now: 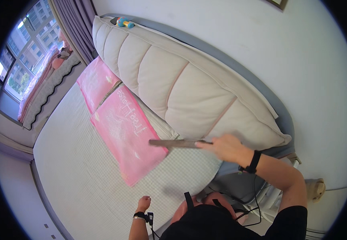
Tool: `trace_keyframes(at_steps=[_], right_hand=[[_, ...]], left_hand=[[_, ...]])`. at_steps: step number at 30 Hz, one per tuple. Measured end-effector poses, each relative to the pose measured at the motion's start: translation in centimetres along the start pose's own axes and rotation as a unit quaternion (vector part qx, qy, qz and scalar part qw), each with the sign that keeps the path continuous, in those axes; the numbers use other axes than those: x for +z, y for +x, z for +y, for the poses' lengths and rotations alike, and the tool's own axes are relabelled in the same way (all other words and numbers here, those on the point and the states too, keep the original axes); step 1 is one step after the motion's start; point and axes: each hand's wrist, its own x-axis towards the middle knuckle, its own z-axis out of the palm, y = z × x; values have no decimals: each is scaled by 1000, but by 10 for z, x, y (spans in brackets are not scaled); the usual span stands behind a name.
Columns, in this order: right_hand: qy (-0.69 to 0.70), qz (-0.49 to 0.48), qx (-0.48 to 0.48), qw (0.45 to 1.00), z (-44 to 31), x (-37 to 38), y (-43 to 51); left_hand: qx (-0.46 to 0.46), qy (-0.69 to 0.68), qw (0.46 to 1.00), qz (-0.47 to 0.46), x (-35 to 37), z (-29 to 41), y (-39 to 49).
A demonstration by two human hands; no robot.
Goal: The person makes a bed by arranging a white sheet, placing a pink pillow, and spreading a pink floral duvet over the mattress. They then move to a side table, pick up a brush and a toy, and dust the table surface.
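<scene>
My right hand is closed around the handle end of a long, flat, grey-brown bar-like tool, slightly blurred; its exact kind is unclear. The tool's far end lies over the lower right part of a pink pillow cover with white lettering; whether it touches cannot be told. My left hand, its fingers curled with nothing visible in them, is above the near part of the checkered bed sheet. A second pink pillow lies beyond the first, towards the window.
A long cream cushion leans along the grey headboard, with a blue and yellow toy on top at the far end. Near my right arm are a white metal rack, dark cables and a plush toy.
</scene>
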Motion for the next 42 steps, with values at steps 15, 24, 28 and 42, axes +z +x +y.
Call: trace_keyframes(at_steps=[15,24,28,42], right_hand=[[247,118,73,959,59,-18,196],[680,65,237,691,173,-49,251],[766,86,168,615,180,-19,246],[861,-47,61,502,215,21,252]], left_hand=[[232,-118,933,249,-270,285,93],[334,-120,887,295,-382,551,232],[359,-35,855,372,-408,644,298],[312,130,861,381,-478,815,457]])
